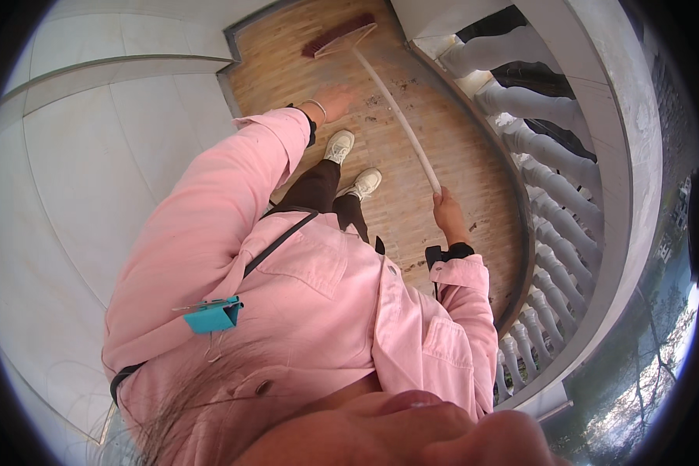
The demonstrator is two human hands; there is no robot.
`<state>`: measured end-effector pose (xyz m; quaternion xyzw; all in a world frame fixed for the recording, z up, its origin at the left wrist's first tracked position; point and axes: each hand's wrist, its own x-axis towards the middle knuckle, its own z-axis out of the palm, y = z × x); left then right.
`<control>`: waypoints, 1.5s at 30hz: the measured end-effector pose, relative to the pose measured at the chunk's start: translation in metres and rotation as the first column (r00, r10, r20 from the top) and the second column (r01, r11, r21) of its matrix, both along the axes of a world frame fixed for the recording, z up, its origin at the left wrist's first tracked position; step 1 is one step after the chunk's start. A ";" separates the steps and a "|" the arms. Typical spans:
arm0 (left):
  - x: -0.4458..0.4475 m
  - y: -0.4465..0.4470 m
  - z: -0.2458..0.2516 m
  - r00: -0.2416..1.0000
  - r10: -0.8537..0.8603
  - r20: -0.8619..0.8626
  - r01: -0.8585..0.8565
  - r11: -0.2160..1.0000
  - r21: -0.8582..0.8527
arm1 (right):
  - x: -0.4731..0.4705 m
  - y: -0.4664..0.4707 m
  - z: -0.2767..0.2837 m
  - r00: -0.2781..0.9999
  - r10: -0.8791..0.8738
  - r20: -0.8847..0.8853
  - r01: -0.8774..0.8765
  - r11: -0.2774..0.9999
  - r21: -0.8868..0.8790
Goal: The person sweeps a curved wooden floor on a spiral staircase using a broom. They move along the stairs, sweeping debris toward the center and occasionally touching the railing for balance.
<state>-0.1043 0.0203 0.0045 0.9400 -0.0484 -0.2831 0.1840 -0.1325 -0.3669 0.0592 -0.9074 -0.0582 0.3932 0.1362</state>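
Observation:
My right hand (449, 214) is closed around the end of the pale handle of a push broom (405, 119). The handle runs away from me over the wood-patterned floor to the broom head (339, 36), whose dark red bristles lie at the far end of the floor. My left hand (333, 100) is stretched out over the floor with its fingers extended, apart from the handle and holding nothing. Scattered dark debris (378, 100) lies on the floor between my left hand and the handle.
A curved balustrade with pale balusters (559, 157) and a broad rail (629, 192) bounds the right side. Pale panelled walls (64, 157) stand at the left. My white shoes (341, 145) are on the floor. More debris (416, 265) lies near my right wrist.

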 end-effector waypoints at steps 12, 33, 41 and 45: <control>-0.174 0.179 0.023 0.819 0.487 -0.304 -0.462 0.873 0.153 | -0.217 -0.194 0.178 0.935 -0.339 -0.101 0.273 0.872 -0.406; -0.235 0.129 0.128 0.711 0.666 -0.225 -0.672 0.738 0.058 | -0.026 0.046 0.009 0.898 0.429 0.097 -0.434 0.900 0.041; -0.315 0.087 0.106 0.706 0.627 -0.328 -0.615 0.773 0.155 | -0.110 -0.230 0.086 0.986 0.118 -0.119 -0.150 0.937 -0.314; -0.278 0.070 0.093 0.767 0.556 -0.320 -0.547 0.827 0.126 | -0.171 -0.331 0.166 0.998 0.018 -0.064 -0.042 0.916 -0.399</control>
